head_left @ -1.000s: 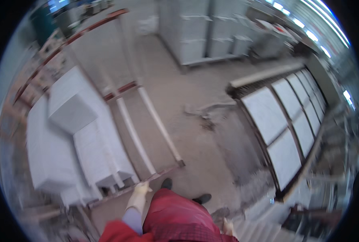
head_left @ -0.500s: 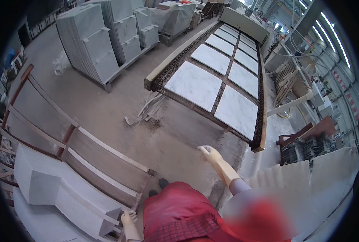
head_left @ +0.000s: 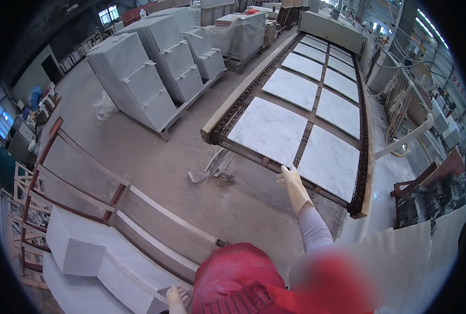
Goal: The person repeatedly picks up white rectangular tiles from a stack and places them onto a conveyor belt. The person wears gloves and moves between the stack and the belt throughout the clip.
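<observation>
**Right hand [head_left: 291,189] beside square, grey-veined white marble slabs [head_left: 267,128] on a brown-mesh conveyor bed [head_left: 236,111]**

Nearest, a glossy red apron [head_left: 233,267] fills the view at 6 o'clock, and a red and grey blur hides what lies at 4 o'clock. At 9 o'clock the left hand [head_left: 176,297] has its fingers apart, close by the end of a stepped stack of pale stone pieces [head_left: 131,272]; whether they touch cannot be told. The right hand, at 1 o'clock, is empty, fingers loosely bent and apart, its tips over the bed's near edge, by the gap between the two closest slabs. Contact is unclear. The slabs lie flat in two columns running away toward 1 o'clock.

Obstacles: at 10 o'clock, long white rails [head_left: 170,211] run low from a dull red metal frame [head_left: 115,202]. Loose pale strips [head_left: 216,163] litter the floor just before the bed's left corner. At 3 o'clock hangs a creased cream sheet [head_left: 416,238]; at 2 o'clock stand thin dark grey pieces [head_left: 432,193], with a thick white pipe [head_left: 406,139] beyond.

Farther off, at 11 o'clock, tall white slabs [head_left: 149,97] stand on edge in rows, a crumpled clear plastic sheet [head_left: 105,107] on the floor to their left. Behind, at 12 o'clock, clear film wraps a boxy load [head_left: 241,39], its contents indistinct. Faint red marks on the far wall [head_left: 457,82], at 2 o'clock, are too small to read.
</observation>
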The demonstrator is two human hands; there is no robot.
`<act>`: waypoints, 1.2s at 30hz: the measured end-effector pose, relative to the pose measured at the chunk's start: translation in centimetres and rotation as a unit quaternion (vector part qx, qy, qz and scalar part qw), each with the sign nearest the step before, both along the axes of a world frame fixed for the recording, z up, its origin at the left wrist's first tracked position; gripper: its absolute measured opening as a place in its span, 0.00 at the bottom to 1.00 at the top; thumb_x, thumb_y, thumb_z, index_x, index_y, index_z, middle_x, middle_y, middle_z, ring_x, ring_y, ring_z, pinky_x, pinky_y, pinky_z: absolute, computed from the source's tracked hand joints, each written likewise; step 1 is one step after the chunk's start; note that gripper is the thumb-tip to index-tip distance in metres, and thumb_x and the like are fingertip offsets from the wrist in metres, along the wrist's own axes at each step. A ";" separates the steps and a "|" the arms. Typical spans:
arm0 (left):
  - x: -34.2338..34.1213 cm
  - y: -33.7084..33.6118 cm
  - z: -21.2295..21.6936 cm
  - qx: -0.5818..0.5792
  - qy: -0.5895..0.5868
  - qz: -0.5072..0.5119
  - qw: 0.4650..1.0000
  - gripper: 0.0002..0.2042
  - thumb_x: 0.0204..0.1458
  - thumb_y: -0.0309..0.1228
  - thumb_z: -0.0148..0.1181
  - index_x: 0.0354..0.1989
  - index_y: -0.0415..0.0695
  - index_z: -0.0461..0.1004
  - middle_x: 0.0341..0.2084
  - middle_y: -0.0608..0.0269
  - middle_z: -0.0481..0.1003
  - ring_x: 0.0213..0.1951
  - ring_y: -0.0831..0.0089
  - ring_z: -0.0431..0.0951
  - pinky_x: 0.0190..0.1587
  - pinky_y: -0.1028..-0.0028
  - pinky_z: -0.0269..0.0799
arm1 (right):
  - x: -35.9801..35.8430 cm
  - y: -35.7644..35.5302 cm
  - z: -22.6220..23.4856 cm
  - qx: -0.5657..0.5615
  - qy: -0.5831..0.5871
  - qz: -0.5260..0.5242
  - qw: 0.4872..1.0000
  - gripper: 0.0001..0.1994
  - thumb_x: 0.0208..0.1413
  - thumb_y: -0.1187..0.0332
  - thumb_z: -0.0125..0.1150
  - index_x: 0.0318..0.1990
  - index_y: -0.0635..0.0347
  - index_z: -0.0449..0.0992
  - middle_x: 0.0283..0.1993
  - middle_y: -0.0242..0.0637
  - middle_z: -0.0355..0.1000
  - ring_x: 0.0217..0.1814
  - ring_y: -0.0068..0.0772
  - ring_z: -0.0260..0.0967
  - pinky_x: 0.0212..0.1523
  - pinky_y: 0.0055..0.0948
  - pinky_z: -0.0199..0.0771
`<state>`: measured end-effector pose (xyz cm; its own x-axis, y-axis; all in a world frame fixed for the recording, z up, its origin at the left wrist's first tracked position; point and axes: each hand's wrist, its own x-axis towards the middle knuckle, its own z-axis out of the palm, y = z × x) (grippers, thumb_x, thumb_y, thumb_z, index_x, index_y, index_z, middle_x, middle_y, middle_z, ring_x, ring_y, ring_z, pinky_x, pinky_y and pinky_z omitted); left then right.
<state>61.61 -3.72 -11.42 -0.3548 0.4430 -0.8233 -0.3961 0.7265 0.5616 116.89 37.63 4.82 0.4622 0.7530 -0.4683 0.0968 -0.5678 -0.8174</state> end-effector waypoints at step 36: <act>-0.4 0.8 2.3 -0.038 0.229 0.216 0.948 0.17 0.49 0.41 0.51 0.37 0.40 0.75 0.22 0.57 0.75 0.17 0.70 0.72 0.18 0.71 0.65 | 2.7 -0.6 -3.5 0.139 0.280 -0.040 0.949 0.29 0.61 0.55 0.44 0.64 0.58 0.47 0.52 0.56 0.67 0.50 0.52 0.68 0.50 0.44 0.70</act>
<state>61.23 -2.87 -9.09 -0.8182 0.1200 -0.5622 -0.3931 0.5968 0.6995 119.54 37.03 1.27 0.2598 0.8563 -0.4463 -0.4317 -0.3104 -0.8469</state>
